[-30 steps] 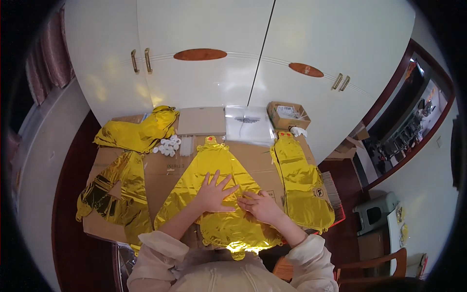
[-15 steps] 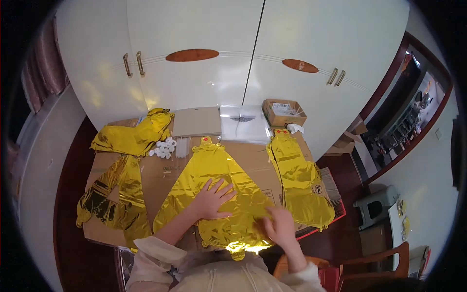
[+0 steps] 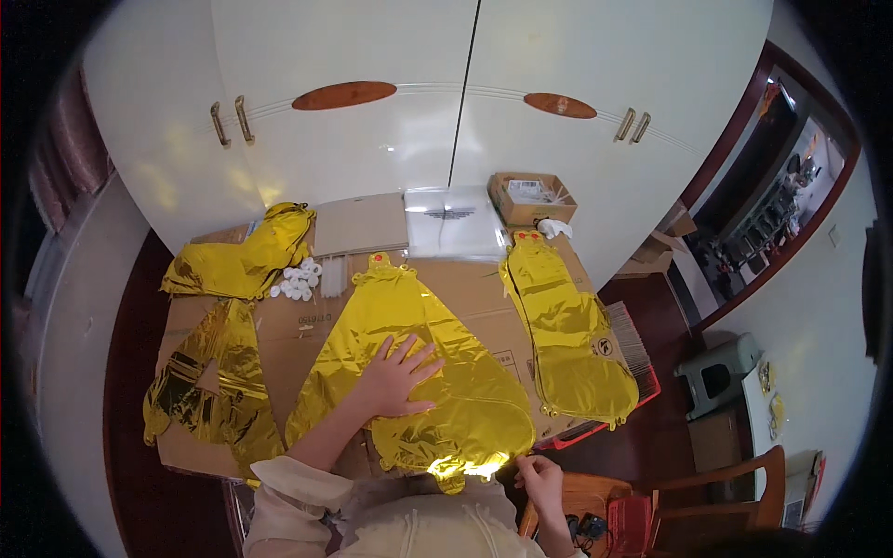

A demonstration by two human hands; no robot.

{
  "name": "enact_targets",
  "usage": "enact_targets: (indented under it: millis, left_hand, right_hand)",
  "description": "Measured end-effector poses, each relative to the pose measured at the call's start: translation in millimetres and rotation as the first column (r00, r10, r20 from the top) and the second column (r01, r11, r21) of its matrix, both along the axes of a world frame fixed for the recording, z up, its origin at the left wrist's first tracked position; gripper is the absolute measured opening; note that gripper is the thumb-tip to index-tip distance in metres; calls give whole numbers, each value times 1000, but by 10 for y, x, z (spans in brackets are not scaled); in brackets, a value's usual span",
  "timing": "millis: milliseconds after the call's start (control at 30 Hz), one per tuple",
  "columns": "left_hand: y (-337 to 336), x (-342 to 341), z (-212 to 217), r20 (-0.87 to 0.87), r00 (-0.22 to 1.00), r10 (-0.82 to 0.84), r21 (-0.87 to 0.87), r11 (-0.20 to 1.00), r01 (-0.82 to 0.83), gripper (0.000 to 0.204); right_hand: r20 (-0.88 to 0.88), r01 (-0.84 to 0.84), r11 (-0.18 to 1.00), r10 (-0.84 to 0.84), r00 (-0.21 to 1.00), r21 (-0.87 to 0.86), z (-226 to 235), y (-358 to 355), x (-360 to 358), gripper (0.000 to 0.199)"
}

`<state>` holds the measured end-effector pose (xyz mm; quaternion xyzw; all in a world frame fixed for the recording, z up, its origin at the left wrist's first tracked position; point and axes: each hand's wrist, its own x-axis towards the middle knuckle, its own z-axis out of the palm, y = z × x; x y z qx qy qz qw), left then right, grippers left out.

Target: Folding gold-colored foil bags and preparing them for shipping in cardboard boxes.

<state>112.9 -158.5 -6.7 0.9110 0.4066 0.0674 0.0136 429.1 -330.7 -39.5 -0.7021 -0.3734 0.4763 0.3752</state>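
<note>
On the cardboard (image 3: 465,279), the left hand (image 3: 395,377) still presses flat, fingers spread, on the middle gold balloon (image 3: 419,372). The right hand (image 3: 539,479) has slid off to the balloon's near edge, apparently pinching its tail, so smoothing seems finished.

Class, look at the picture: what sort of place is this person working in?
Probably a room in a home: white wardrobe doors, a dark wooden floor and a wooden chair surround flattened cardboard.
</note>
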Motion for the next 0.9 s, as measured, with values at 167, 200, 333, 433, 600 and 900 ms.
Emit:
enact_targets:
  millis: [167,200,333,433,600,900]
  left_hand:
    - [4,-9,-26,27,1000,-10,34,999,9,80]
    - [9,-8,-23,33,999,-12,40,999,10,80]
    - [-2,-21,-27,57,998,-17,42,999,15,79]
    - [6,-28,-43,61,998,-15,40,999,13,79]
    - [8,-29,-53,68,997,-20,54,998,17,79]
    - [1,-40,-29,86,996,-21,70,997,15,78]
  right_hand:
    - [-291,92,995,-82,953,23,-48,-33,-93,20]
    - [-327,120,992,-104,939,29,-22,-29,-121,19]
    - [-454,273,958,-205,867,90,17,-55,-184,12]
    - [-437,304,926,-185,881,221,22,-46,-263,10]
    - [-92,60,808,-7,996,586,112,59,-486,12]
    - [-614,347,916,-158,773,201,201,-44,-529,37]
